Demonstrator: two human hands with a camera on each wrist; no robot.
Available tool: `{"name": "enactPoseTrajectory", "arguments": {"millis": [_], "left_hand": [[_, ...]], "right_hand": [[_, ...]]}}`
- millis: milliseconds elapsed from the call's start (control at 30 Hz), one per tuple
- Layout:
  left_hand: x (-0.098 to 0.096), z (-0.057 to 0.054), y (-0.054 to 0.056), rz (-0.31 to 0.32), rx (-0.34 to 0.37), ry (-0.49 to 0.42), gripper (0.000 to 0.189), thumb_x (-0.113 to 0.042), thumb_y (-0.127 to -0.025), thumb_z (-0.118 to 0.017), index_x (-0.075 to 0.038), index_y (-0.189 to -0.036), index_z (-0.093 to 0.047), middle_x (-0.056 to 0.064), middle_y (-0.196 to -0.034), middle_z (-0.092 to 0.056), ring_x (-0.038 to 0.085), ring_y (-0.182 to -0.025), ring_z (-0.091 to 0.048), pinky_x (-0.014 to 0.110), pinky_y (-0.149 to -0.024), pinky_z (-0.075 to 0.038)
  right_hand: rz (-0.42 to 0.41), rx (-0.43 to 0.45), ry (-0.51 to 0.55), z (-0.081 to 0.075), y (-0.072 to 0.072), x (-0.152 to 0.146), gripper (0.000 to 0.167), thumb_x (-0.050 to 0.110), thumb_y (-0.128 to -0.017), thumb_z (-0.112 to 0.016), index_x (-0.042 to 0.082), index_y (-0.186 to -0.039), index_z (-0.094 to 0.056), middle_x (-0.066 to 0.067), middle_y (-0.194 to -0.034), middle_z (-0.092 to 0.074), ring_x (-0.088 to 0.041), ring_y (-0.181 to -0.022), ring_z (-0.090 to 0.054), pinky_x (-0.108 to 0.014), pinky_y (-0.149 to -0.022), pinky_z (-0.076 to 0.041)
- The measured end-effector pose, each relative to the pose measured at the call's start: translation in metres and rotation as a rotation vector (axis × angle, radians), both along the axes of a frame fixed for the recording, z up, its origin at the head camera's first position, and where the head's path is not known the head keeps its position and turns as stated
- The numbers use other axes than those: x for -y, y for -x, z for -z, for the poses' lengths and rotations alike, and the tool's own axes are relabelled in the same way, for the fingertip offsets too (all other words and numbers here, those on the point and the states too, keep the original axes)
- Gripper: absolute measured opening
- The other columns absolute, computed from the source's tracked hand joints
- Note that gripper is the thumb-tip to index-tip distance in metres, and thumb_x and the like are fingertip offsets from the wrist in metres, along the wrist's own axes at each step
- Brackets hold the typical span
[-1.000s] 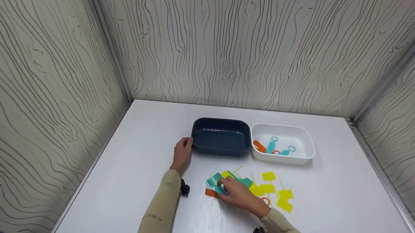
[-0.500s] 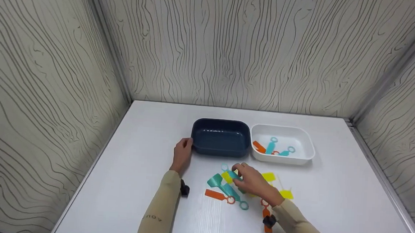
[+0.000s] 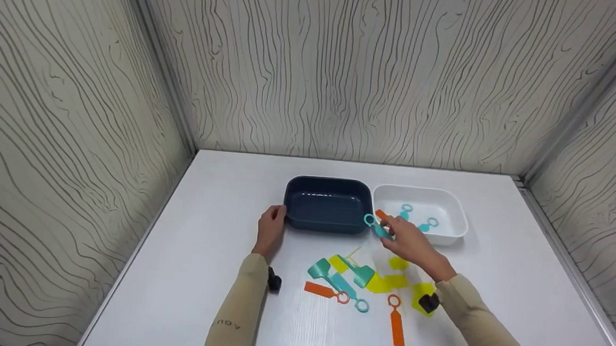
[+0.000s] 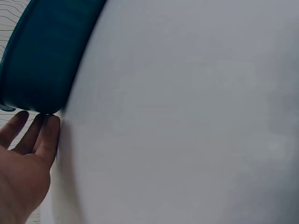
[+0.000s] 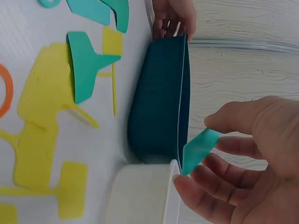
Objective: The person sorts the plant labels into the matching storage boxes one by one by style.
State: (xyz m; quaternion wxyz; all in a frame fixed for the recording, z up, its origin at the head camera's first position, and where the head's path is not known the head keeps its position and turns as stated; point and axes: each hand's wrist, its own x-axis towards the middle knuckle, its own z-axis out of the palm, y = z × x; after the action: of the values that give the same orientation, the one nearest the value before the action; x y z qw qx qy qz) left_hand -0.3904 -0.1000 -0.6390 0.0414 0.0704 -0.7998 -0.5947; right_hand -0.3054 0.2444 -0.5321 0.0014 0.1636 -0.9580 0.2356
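Observation:
Between the thumb and fingers of my right hand (image 3: 414,246) a turquoise plastic tag (image 5: 198,150) with a ring end is pinched. In the head view it hangs over the front left corner of the white tub (image 3: 445,238), which holds turquoise and orange tags partly hidden by the hand. My left hand (image 3: 271,229) has its fingertips at the left end of the dark blue tub (image 3: 329,226). Those fingers (image 4: 50,140) look nearly straight in the left wrist view. Nothing lies inside the blue tub.
In front of the tubs lie green T-shaped plant labels (image 3: 363,276), several yellow labels (image 3: 378,284), a turquoise tag (image 3: 345,287) and orange tags (image 3: 397,328). The two tubs stand side by side. Wood-patterned walls (image 3: 345,89) rise behind and at both sides of the table.
My right hand has gone from the pile, taking a turquoise tag up and right to the white tub's front left corner. My left hand has stayed at the blue tub.

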Motion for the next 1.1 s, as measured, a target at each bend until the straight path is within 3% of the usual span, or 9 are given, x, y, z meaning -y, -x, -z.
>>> {"name": "enactPoseTrajectory", "arguments": {"millis": [233,433,800,1100], "left_hand": [[0.002,-0.001,-0.001,0.004,0.005,-0.003,0.046,-0.046,-0.101,-0.046,-0.01,-0.123,-0.063,0.005,-0.117,-0.066,0.02,-0.112,-0.06,0.04,-0.101,-0.046],[0.002,0.0,-0.001,-0.007,0.0,-0.003,0.045,-0.045,-0.101,-0.046,-0.01,-0.122,-0.063,0.005,-0.117,-0.066,0.021,-0.112,-0.06,0.04,-0.101,-0.046],[0.0,0.001,-0.001,-0.021,-0.022,0.018,0.042,-0.044,-0.101,-0.047,-0.011,-0.118,-0.066,0.006,-0.114,-0.067,0.022,-0.112,-0.061,0.041,-0.101,-0.046],[0.0,0.001,0.0,-0.014,-0.029,0.043,0.042,-0.043,-0.101,-0.047,-0.009,-0.118,-0.065,0.006,-0.113,-0.068,0.021,-0.109,-0.061,0.042,-0.099,-0.046]], "right_hand": [[-0.019,-0.048,-0.052,-0.01,0.019,-0.027,0.031,0.017,-0.09,-0.065,0.002,-0.116,-0.059,-0.017,-0.098,-0.064,-0.027,-0.082,-0.059,-0.043,-0.074,-0.052],[0.015,0.012,-0.077,-0.018,0.037,-0.044,0.035,0.018,-0.091,-0.064,0.0,-0.121,-0.058,-0.019,-0.102,-0.062,-0.027,-0.085,-0.058,-0.045,-0.077,-0.053],[0.045,0.076,-0.126,-0.035,0.065,-0.07,0.037,0.016,-0.093,-0.062,-0.004,-0.124,-0.056,-0.021,-0.1,-0.064,-0.024,-0.077,-0.058,-0.036,-0.065,-0.049],[0.077,0.144,-0.107,-0.033,0.078,-0.088,0.041,0.018,-0.094,-0.06,-0.005,-0.127,-0.052,-0.023,-0.104,-0.062,-0.025,-0.078,-0.059,-0.035,-0.067,-0.053]]}}
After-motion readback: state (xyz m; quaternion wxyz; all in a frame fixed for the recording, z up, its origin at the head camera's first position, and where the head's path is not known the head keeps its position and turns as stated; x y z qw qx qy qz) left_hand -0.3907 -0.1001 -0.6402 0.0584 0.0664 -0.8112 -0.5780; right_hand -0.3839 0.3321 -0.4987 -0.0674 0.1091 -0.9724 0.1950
